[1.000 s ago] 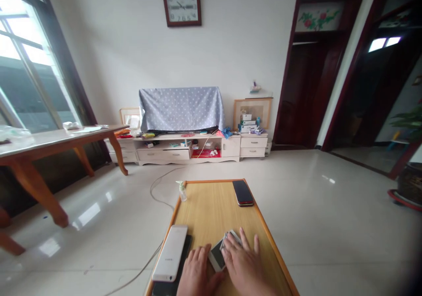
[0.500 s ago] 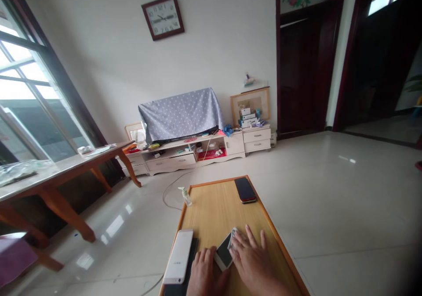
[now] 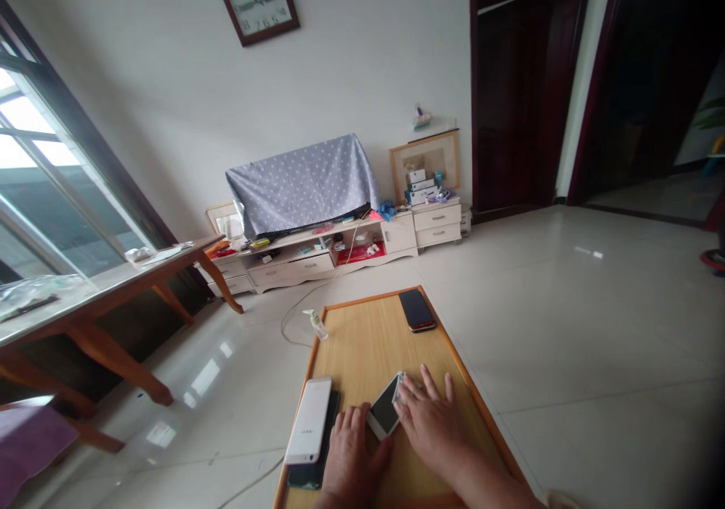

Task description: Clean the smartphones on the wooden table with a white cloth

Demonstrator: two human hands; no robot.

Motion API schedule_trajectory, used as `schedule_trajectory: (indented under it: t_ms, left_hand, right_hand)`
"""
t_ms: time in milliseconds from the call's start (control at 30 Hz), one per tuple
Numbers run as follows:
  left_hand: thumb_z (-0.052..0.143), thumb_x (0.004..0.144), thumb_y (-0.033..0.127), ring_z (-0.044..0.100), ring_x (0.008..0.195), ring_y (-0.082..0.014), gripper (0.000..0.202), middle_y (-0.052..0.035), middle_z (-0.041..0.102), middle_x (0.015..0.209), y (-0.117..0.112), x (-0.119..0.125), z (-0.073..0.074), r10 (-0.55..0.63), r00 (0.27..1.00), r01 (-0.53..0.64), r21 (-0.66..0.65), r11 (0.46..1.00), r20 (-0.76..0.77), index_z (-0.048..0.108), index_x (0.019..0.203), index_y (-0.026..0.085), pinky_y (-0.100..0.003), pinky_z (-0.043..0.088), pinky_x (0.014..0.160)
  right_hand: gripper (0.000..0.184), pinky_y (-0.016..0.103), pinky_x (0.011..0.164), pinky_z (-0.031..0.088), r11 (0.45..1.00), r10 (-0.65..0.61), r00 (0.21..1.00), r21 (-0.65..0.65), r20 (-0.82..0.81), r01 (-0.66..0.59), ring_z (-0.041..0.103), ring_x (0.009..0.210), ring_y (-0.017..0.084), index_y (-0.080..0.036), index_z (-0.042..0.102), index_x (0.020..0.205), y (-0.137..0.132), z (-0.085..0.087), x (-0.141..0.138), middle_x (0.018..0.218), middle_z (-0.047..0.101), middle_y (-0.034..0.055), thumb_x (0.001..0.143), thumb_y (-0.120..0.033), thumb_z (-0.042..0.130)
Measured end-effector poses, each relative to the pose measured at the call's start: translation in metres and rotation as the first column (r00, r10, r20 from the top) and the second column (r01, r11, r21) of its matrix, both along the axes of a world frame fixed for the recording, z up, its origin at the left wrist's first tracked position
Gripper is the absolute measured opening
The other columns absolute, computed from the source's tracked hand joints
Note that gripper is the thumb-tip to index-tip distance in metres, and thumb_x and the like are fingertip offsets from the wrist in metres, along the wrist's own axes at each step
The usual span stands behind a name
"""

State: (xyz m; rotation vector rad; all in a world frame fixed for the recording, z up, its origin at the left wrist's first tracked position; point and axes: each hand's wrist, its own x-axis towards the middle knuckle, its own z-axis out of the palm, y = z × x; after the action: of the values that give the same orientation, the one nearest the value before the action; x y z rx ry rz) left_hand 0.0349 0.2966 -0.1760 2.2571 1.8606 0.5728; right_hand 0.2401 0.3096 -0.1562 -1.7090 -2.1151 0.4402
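A white-framed smartphone [image 3: 384, 414] with a dark screen lies tilted on the small wooden table [image 3: 362, 343]. My left hand [image 3: 352, 450] grips its near left side, fingers curled at the edge and thumb at the bottom corner. At the far right end, my right hand [image 3: 429, 424] presses a small crumpled whitish cloth [image 3: 399, 380] against the phone; the fingers cover most of it. The outer fingers of that hand are spread. Left of my left hand, a white phone [image 3: 310, 422] lies face down, partly over a dark phone [image 3: 306, 476].
A small clear pump bottle [image 3: 319, 326] stands at the table's far left corner. Dark stacked phones [image 3: 417, 310] lie at the far right corner. A cable [image 3: 254, 479] runs across the floor. Beyond are a low white cabinet [image 3: 399, 237] and a longer table [image 3: 107, 286] at left.
The camera view has shifted slightly, so the table and phones sit a little higher in the picture. Both hands keep nearly the same places on the phone.
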Motion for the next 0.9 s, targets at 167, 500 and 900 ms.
schedule_trajectory:
  t_ms: [167,500,900]
  left_hand:
    - [0.058,0.085,0.051,0.054,0.123,-0.0295,0.058,-0.0122,0.062,0.13,0.001,0.0,0.001,0.006,1.0,-0.007,-0.058,0.998,-0.006,0.057,0.133,0.02,-0.044,0.039,0.111]
    - [0.058,0.086,0.05,0.051,0.125,-0.0282,0.058,-0.012,0.06,0.133,0.0,0.0,-0.003,0.005,1.0,-0.005,-0.045,0.999,-0.001,0.055,0.135,0.019,-0.043,0.036,0.115]
    - [0.056,0.087,0.054,0.052,0.125,-0.0296,0.058,-0.0115,0.06,0.132,0.0,-0.001,-0.004,-0.005,1.0,0.005,-0.027,1.0,0.018,0.055,0.135,0.021,-0.046,0.038,0.114]
  right_hand:
    - [0.057,0.067,0.119,-0.008,0.999,0.045,0.999,-0.002,-0.018,-0.045,0.014,0.154,0.035,-0.032,0.05,0.149,-0.011,-0.006,-0.012,0.157,0.043,0.0012,0.105,-0.054,0.02]
    - [0.059,0.071,0.117,-0.006,1.0,-0.017,0.999,-0.009,0.034,0.017,0.012,0.154,0.038,-0.027,0.052,0.148,-0.005,0.005,0.003,0.158,0.042,0.0036,0.104,-0.054,0.023]
    - [0.058,0.07,0.118,-0.006,0.999,0.016,0.999,-0.042,0.039,-0.015,0.011,0.154,0.037,-0.028,0.05,0.149,-0.011,0.004,0.002,0.159,0.04,0.0033,0.104,-0.053,0.024]
